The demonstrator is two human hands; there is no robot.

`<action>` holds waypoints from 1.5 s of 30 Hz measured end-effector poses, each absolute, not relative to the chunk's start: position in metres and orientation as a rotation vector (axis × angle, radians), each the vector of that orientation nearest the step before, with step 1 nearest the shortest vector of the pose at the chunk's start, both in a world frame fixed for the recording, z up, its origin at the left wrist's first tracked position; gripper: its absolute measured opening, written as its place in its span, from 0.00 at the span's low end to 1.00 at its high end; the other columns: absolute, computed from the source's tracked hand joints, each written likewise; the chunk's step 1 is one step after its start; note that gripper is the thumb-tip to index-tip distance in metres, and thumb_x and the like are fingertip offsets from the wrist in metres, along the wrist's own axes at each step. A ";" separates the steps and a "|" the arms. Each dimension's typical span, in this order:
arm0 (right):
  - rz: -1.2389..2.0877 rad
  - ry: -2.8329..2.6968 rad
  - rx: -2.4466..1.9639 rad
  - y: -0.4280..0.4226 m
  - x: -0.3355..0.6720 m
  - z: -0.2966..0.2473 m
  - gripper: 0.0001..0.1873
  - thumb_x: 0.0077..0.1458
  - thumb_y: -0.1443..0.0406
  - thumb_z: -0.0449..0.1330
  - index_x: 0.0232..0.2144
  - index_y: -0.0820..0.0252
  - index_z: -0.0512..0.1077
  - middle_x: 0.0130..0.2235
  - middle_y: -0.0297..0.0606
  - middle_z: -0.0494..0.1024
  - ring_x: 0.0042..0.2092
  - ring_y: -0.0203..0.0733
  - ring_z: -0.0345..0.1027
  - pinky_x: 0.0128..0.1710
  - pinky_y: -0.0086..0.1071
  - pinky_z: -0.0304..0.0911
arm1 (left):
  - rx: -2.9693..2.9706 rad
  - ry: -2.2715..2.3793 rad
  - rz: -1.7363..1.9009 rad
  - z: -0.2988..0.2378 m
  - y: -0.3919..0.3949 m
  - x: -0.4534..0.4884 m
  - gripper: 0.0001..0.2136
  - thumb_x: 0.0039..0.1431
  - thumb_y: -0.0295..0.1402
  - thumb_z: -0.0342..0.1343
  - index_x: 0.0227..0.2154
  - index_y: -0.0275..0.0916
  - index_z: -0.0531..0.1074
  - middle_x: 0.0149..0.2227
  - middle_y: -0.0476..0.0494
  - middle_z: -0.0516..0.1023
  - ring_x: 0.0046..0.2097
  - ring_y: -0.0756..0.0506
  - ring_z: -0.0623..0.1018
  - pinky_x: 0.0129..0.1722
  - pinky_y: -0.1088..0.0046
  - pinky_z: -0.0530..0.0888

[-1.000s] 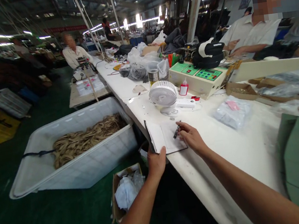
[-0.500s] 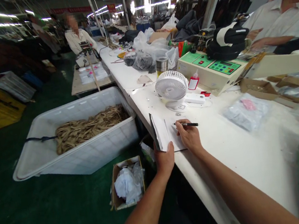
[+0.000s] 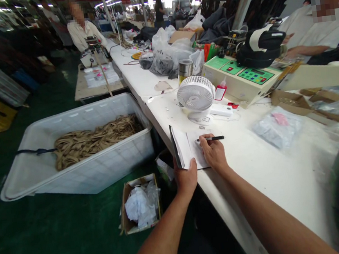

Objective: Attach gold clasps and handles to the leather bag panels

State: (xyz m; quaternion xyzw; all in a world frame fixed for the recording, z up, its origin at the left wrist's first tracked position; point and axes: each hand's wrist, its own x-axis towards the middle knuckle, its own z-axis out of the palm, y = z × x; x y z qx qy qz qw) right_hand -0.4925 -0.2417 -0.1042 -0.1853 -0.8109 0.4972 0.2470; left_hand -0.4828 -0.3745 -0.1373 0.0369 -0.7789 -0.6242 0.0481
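Observation:
An open notebook (image 3: pixel 183 148) with white pages and a dark cover lies at the edge of the white table (image 3: pixel 264 173). My left hand (image 3: pixel 187 177) grips its lower left part, thumb on top of the page and the fingers hidden beneath. In my right hand (image 3: pixel 214 152) a black pen (image 3: pixel 216 138) is pinched, its tip at the right page. That hand rests on the page. Just beyond the notebook stands a small white fan (image 3: pixel 195 95).
Left of the table is a white bin (image 3: pixel 80 181) of tan straps (image 3: pixel 97 141); a cardboard box (image 3: pixel 127 218) sits on the floor. A machine with green panels (image 3: pixel 240 77), a red bottle (image 3: pixel 220 90) and a plastic bag (image 3: pixel 277 127) are on the table. Co-workers stand across and far left.
The view has shifted slightly, so the bin and floor box sit further left. Both hands keep their hold, with the pen still at the right page.

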 end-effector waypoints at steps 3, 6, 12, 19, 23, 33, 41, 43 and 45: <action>1.328 -2.253 -0.503 -0.242 -0.493 -0.103 0.22 0.65 0.45 0.53 0.39 0.57 0.73 0.25 0.34 0.75 0.28 0.43 0.69 0.32 0.34 0.63 | 0.106 -2.391 -1.907 -0.136 -0.375 -0.482 0.28 0.57 0.31 0.64 0.61 0.41 0.69 0.53 0.36 0.81 0.58 0.38 0.79 0.60 0.60 0.75; 1.293 -2.282 -0.495 -0.242 -0.494 -0.101 0.21 0.65 0.47 0.53 0.38 0.57 0.73 0.26 0.35 0.77 0.28 0.44 0.69 0.34 0.34 0.63 | 0.122 -2.387 -1.918 -0.136 -0.375 -0.482 0.28 0.57 0.31 0.64 0.61 0.41 0.69 0.54 0.36 0.81 0.57 0.38 0.80 0.58 0.61 0.77; 1.206 -2.299 -0.500 -0.243 -0.494 -0.098 0.20 0.65 0.50 0.53 0.38 0.58 0.74 0.26 0.36 0.77 0.29 0.44 0.70 0.36 0.35 0.62 | 0.087 -2.350 -1.927 -0.139 -0.374 -0.482 0.27 0.57 0.31 0.64 0.60 0.40 0.70 0.54 0.36 0.81 0.57 0.39 0.80 0.59 0.62 0.76; 1.158 -2.323 -0.517 -0.242 -0.493 -0.096 0.19 0.65 0.50 0.53 0.38 0.58 0.74 0.23 0.34 0.75 0.29 0.45 0.70 0.36 0.36 0.62 | 0.059 -2.355 -1.893 -0.145 -0.375 -0.483 0.28 0.57 0.34 0.64 0.61 0.40 0.69 0.56 0.35 0.80 0.56 0.39 0.80 0.59 0.61 0.76; 1.213 -2.298 -0.532 -0.245 -0.491 -0.094 0.20 0.65 0.49 0.54 0.36 0.57 0.73 0.23 0.33 0.74 0.27 0.44 0.70 0.35 0.36 0.63 | 0.072 -2.361 -1.892 -0.144 -0.374 -0.483 0.26 0.57 0.33 0.64 0.59 0.40 0.70 0.55 0.36 0.80 0.58 0.38 0.79 0.59 0.61 0.76; 0.945 -2.395 -0.108 -0.234 -0.486 -0.097 0.22 0.66 0.65 0.51 0.59 0.54 0.72 0.54 0.45 0.76 0.54 0.49 0.71 0.53 0.39 0.67 | -0.152 -2.478 -1.662 -0.133 -0.387 -0.497 0.18 0.58 0.31 0.59 0.53 0.41 0.72 0.50 0.38 0.81 0.53 0.38 0.80 0.53 0.63 0.77; 0.655 -2.751 -0.232 -0.215 -0.475 -0.076 0.34 0.61 0.72 0.55 0.69 0.57 0.61 0.54 0.48 0.79 0.55 0.52 0.70 0.55 0.42 0.63 | -0.791 -2.535 -0.856 -0.098 -0.396 -0.508 0.27 0.57 0.37 0.63 0.60 0.41 0.71 0.61 0.33 0.74 0.63 0.30 0.70 0.62 0.49 0.67; 0.658 -2.686 -0.282 -0.209 -0.458 -0.062 0.30 0.61 0.70 0.58 0.66 0.58 0.66 0.53 0.47 0.79 0.54 0.52 0.71 0.55 0.42 0.63 | -0.984 -2.508 -0.778 -0.100 -0.395 -0.510 0.29 0.58 0.42 0.63 0.62 0.42 0.70 0.65 0.33 0.71 0.64 0.30 0.69 0.64 0.49 0.65; 0.605 -2.646 -0.339 -0.199 -0.437 -0.043 0.26 0.61 0.66 0.62 0.62 0.56 0.70 0.53 0.43 0.80 0.53 0.51 0.72 0.55 0.40 0.64 | -1.135 -2.485 -0.725 -0.105 -0.394 -0.517 0.30 0.59 0.48 0.61 0.61 0.42 0.71 0.65 0.33 0.71 0.63 0.29 0.71 0.64 0.48 0.66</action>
